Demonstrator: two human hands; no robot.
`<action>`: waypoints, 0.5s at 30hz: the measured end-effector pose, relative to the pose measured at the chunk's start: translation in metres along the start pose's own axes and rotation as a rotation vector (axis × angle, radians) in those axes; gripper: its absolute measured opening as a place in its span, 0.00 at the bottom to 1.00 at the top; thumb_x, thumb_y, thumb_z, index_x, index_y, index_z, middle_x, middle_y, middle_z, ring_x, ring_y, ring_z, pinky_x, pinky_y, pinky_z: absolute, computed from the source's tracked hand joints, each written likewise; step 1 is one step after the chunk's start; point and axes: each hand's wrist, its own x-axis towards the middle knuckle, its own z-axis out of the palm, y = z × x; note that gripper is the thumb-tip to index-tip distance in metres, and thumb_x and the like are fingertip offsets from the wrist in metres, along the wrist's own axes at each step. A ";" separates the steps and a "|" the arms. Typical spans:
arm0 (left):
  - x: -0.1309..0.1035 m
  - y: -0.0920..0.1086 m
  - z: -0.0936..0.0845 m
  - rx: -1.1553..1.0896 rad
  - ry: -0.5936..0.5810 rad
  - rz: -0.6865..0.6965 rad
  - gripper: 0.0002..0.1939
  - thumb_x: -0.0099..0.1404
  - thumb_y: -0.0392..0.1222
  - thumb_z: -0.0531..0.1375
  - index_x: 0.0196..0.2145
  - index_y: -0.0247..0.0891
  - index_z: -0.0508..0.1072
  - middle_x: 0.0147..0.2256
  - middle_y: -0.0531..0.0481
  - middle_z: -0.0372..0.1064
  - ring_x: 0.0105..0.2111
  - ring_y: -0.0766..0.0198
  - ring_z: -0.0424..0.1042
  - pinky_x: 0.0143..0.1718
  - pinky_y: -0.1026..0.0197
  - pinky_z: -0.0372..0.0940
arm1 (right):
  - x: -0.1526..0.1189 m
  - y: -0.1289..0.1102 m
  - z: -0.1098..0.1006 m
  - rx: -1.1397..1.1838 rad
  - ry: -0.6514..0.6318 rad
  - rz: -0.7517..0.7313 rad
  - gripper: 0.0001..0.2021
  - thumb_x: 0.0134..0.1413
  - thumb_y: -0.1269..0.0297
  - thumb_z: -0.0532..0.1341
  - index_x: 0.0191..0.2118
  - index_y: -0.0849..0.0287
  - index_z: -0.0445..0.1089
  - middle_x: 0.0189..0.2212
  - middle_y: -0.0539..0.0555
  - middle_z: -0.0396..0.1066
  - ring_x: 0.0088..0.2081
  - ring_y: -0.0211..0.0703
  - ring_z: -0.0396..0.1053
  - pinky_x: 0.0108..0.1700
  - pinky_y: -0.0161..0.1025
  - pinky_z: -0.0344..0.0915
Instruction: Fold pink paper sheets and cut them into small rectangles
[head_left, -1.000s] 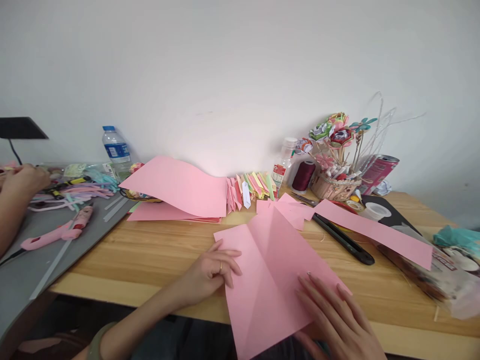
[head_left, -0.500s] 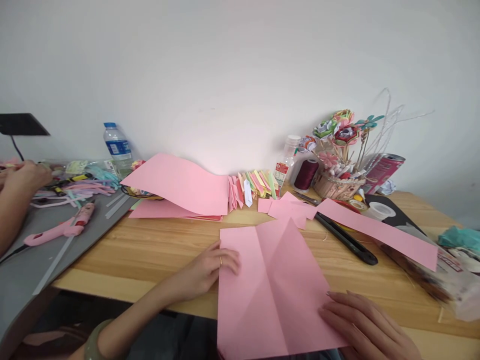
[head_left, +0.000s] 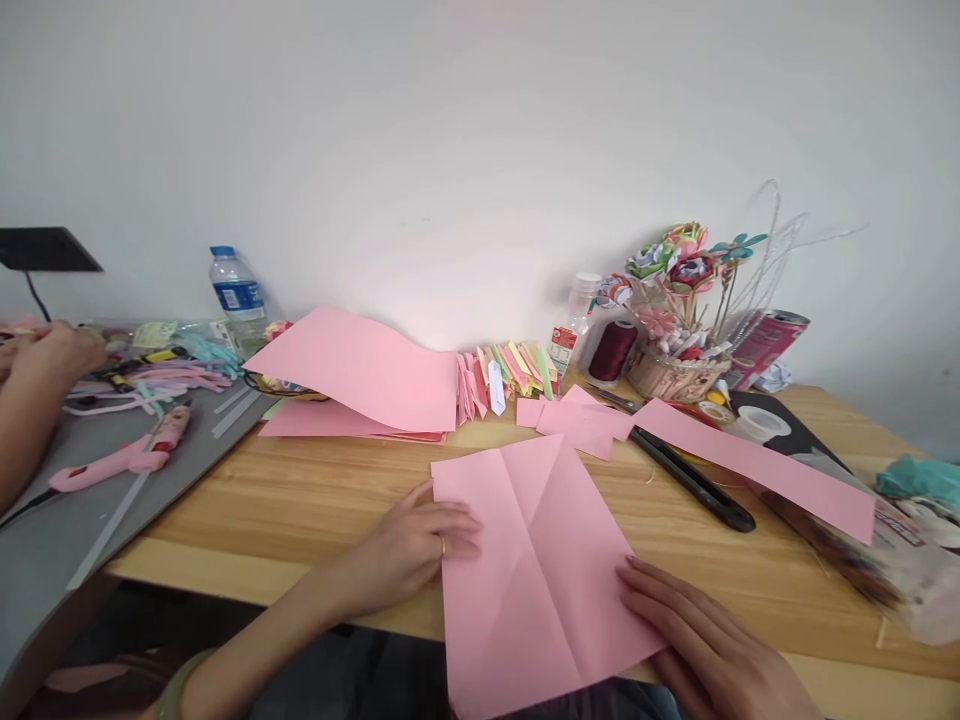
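A creased sheet of pink paper (head_left: 536,570) lies at the table's front, its lower end reaching past the edge. Creases cross it lengthwise and diagonally. My left hand (head_left: 420,545), with a ring on one finger, holds the left edge, fingers bent over the top face. On the opposite edge, my right hand (head_left: 697,625) has its fingers together over the paper and the rest of the hand beside it. Both thumbs are mostly hidden. Small pink paper pieces (head_left: 577,420) lie just beyond the sheet.
Behind are stacked pink sheets (head_left: 360,375) and folded paper strips (head_left: 517,368). To the right lie a black utility knife (head_left: 694,480), a pink strip (head_left: 757,465) and a flower basket (head_left: 679,375). At left, another person's hand (head_left: 56,355) is near a pink glue gun (head_left: 124,465).
The pink sheet has turned slightly, its far edge shifting left and its right side drawing inward. My right hand has moved left with it; my left hand has lowered slightly.
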 end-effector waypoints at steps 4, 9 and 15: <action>-0.001 -0.002 -0.001 0.076 -0.014 -0.043 0.18 0.64 0.30 0.49 0.46 0.45 0.70 0.52 0.50 0.64 0.52 0.64 0.62 0.56 0.52 0.49 | -0.001 0.002 0.004 -0.033 -0.003 0.046 0.18 0.54 0.62 0.56 0.50 0.60 0.66 0.51 0.56 0.66 0.52 0.48 0.63 0.49 0.44 0.66; 0.002 -0.009 -0.005 0.220 0.036 -0.033 0.19 0.65 0.31 0.48 0.51 0.41 0.66 0.52 0.47 0.63 0.54 0.60 0.59 0.55 0.52 0.53 | 0.000 0.004 0.005 -0.047 0.010 0.040 0.16 0.56 0.65 0.52 0.49 0.62 0.66 0.49 0.58 0.67 0.50 0.45 0.65 0.47 0.41 0.67; 0.007 0.001 -0.004 0.321 0.157 0.055 0.19 0.63 0.30 0.49 0.49 0.43 0.68 0.51 0.48 0.66 0.55 0.56 0.57 0.57 0.43 0.45 | -0.006 -0.001 -0.007 0.120 0.107 0.080 0.14 0.53 0.65 0.57 0.47 0.56 0.68 0.40 0.53 0.73 0.42 0.43 0.71 0.44 0.36 0.68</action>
